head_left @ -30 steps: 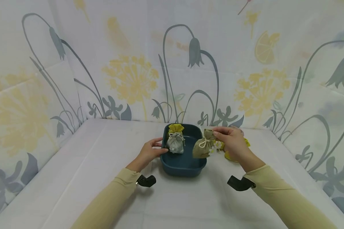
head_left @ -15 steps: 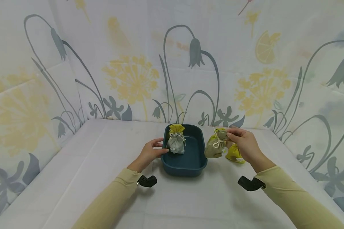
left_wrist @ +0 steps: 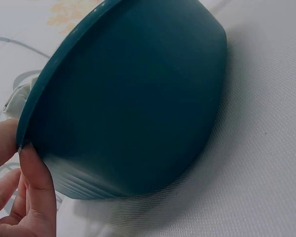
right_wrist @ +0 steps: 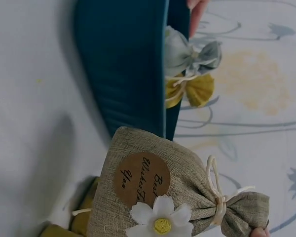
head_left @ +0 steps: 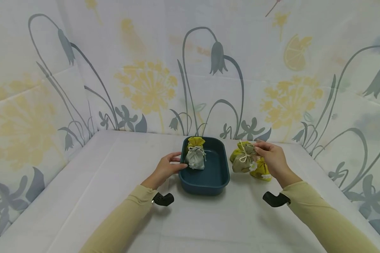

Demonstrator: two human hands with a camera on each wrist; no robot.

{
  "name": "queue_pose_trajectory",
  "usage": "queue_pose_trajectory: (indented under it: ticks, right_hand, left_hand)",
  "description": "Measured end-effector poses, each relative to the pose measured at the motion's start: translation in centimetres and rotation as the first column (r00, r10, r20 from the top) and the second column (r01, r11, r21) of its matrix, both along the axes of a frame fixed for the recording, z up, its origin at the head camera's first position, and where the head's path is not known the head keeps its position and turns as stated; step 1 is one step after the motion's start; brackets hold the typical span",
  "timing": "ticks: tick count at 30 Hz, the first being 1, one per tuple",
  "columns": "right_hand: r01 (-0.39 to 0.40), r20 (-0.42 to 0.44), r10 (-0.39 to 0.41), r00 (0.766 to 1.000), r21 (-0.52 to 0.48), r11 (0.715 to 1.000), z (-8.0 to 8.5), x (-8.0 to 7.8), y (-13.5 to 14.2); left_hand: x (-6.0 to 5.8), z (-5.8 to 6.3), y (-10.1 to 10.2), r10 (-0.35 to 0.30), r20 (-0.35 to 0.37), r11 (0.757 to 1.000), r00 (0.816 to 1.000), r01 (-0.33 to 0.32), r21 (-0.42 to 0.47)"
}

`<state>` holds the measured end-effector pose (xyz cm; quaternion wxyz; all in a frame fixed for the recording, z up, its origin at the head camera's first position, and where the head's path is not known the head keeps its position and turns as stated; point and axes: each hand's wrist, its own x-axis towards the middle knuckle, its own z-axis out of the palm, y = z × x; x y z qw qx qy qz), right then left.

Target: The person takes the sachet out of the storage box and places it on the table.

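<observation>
My right hand point(head_left: 274, 160) pinches the gathered top of a beige drawstring pouch point(head_left: 242, 162), which hangs over yellow pouches point(head_left: 261, 172) to the right of a dark blue plastic basin point(head_left: 206, 189). In the right wrist view the beige pouch point(right_wrist: 138, 168) bears a round brown label and a white flower. With thumb and finger my left hand point(head_left: 164, 170) grips the basin's left rim, as the left wrist view of the basin point(left_wrist: 128, 108) confirms. Inside, at the left, a light grey pouch point(head_left: 195, 159) leans against a yellow pouch point(head_left: 195, 141).
A white cloth point(head_left: 196, 225) covers the table. Behind it rises a white curtain point(head_left: 164, 45) with grey and yellow flower prints. Black straps point(head_left: 276, 199) are at both wrists. The beige pouch partly hides the yellow ones on the right.
My right hand has carried the beige pouch rightward, from over the basin's right edge to the yellow pouches. The left hand stays on the rim.
</observation>
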<state>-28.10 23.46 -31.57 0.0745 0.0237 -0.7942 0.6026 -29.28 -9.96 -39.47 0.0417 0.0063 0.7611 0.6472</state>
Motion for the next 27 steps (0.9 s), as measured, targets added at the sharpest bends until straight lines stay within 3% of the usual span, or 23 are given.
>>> queue_pose_trajectory:
  ticks: [10, 20, 27]
  right_hand:
    - [0.121, -0.012, -0.121, 0.993, 0.076, 0.99, -1.7, -1.4, -0.4]
    - [0.155, -0.072, -0.14, 0.987, 0.263, 0.952, -2.9, -2.1, -0.9]
    - [0.175, -0.057, -0.166, 0.984, 0.283, 0.943, -3.5, -2.2, -1.0]
  left_hand:
    - [-0.1, 0.0, 0.0, -0.002, 0.001, 1.0, 1.0, 0.003, -0.006]
    - [0.1, 0.0, 0.0, -0.005, -0.003, 1.0, 1.0, 0.005, -0.019]
    - [-0.1, -0.2, 0.0, -0.014, -0.001, 1.0, 1.0, 0.013, -0.012]
